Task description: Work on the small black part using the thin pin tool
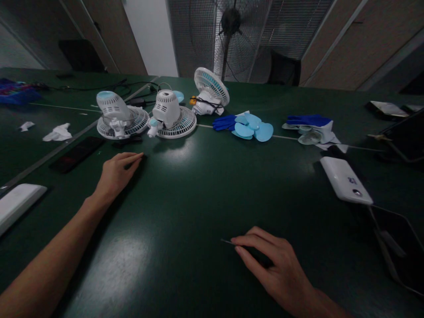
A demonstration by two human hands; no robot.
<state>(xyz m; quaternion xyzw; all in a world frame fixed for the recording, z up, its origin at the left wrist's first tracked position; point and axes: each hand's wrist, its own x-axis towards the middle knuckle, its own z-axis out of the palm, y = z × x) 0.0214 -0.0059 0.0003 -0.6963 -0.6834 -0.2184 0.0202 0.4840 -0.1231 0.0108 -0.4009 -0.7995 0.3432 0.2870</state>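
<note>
My left hand [116, 173] lies flat on the dark green table [185, 207], fingers stretched out toward the small fans, holding nothing. My right hand [270, 263] rests near the front edge, fingers curved over a thin dark tool [228, 241] whose tip sticks out to the left. Two small white clip fans [121, 115] [170, 115] lie face down just beyond my left hand. A third one [209, 92] stands tilted behind them. Loose light-blue fan blades [253, 126] lie in the middle beside a blue glove [224, 122].
A white power bank [345, 180] lies at right, a dark phone [77, 153] at left, a white device [16, 204] at the left edge. Crumpled tissues [58, 132], another blue glove on white cloth [311, 125], cables, and a tall floor fan [231, 26] sit farther back.
</note>
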